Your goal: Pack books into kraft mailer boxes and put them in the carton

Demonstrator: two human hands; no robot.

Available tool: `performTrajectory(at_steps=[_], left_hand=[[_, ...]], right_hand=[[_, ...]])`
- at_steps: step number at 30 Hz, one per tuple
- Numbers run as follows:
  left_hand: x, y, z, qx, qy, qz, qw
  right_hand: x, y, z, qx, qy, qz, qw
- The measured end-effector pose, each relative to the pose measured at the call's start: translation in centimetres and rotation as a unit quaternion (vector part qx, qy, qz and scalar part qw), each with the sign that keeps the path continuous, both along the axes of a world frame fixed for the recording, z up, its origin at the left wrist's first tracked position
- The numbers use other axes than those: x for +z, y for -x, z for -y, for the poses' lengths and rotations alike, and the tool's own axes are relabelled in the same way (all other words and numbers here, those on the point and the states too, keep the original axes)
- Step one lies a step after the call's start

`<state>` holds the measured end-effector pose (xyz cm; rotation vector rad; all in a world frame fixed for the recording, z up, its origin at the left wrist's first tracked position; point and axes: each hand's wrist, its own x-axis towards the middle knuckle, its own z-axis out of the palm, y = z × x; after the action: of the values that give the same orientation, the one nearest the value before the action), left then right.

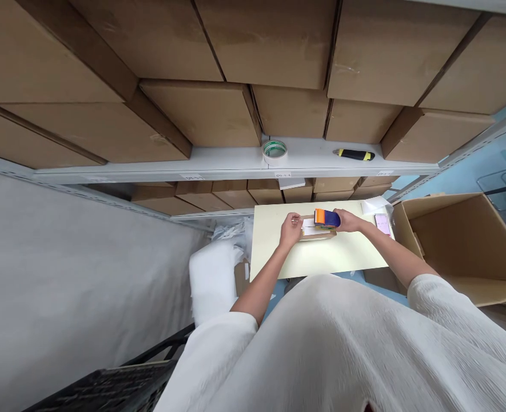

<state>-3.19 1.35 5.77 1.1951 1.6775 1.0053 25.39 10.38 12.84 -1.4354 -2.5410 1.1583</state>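
Note:
A small cardboard box point(318, 236) lies on the pale yellow tabletop point(278, 257), with white material showing on its upper side. At its left end is my left hand point(291, 230), the fingers curled and closed against the box edge. My right hand point(347, 221) grips an orange and dark blue tape dispenser point(327, 218) by its blue end. The dispenser is over the right part of the box and hides some of it. Whether it touches the box I cannot tell.
Above the table, a shelf bears large cartons point(201, 114), a tape roll point(274, 151) and a yellow-black utility knife point(354, 155). A phone point(382, 224) lies at the table's right, beside a big open carton point(462, 240). White wrapping material point(213, 280) stands left.

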Motion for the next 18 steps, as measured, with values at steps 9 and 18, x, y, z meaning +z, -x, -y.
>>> performTrajectory(at_steps=[9, 18], left_hand=[[3.7, -2.7, -1.8, 0.008, 0.075, 0.184, 0.98], [5.3, -3.3, -1.7, 0.062, 0.088, 0.199, 0.974]], right_hand=[[0.0, 0.0, 0.2, 0.004, -0.008, -0.007, 1.0], [0.5, 0.0, 1.0, -0.008, 0.021, -0.014, 1.0]])
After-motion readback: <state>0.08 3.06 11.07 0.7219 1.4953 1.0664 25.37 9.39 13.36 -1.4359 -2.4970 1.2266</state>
